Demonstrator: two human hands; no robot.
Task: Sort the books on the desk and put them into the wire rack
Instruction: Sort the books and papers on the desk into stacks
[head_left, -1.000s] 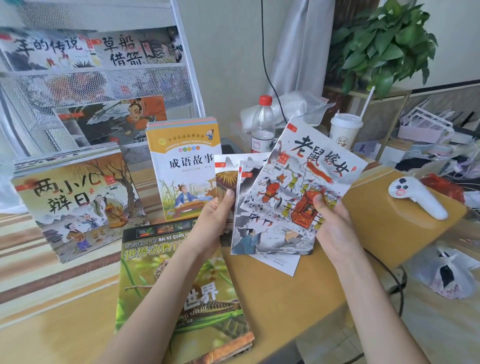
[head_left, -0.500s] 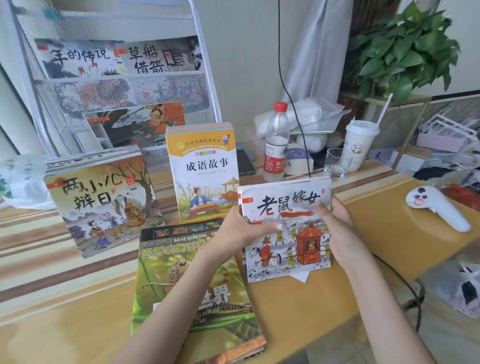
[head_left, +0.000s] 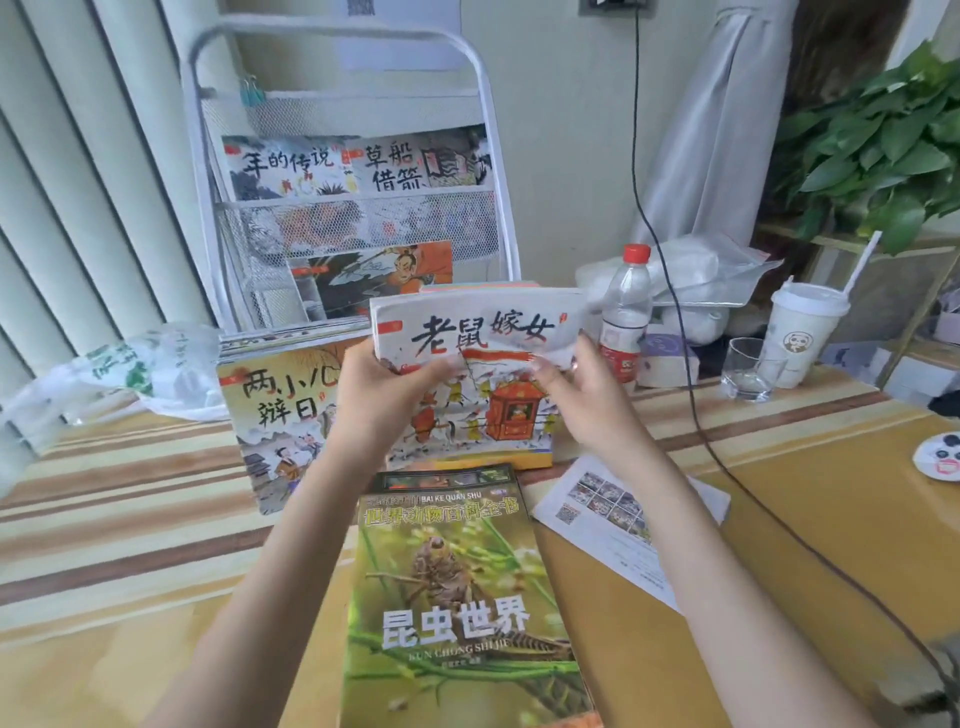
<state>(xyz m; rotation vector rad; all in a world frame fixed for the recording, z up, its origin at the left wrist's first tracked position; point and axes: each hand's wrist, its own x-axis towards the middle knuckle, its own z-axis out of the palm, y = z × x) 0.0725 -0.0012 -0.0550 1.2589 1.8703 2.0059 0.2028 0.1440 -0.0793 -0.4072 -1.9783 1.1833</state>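
Wire rack (head_left: 498, 171) has three books in — both hands (head_left: 384, 395) gripping picture-book stack (head_left: 483, 374), desk piles (head_left: 457, 587) remain.

Pale vertical blinds (head_left: 78, 171) are hanging along the left side, letting soft daylight through. A cream wall (head_left: 561, 130) is standing behind the desk, with a white paper sheet (head_left: 402, 31) stuck near its top. A black cable (head_left: 644, 208) is running down the wall from a socket (head_left: 618, 4) and trailing across the desk (head_left: 810, 519), whose wooden top is showing beige and brown stripes at the left. A grey curtain (head_left: 711, 130) is hanging right of the cable. A leafy plant (head_left: 883, 145) is sitting at the far right on a gold-framed stand (head_left: 893, 291).
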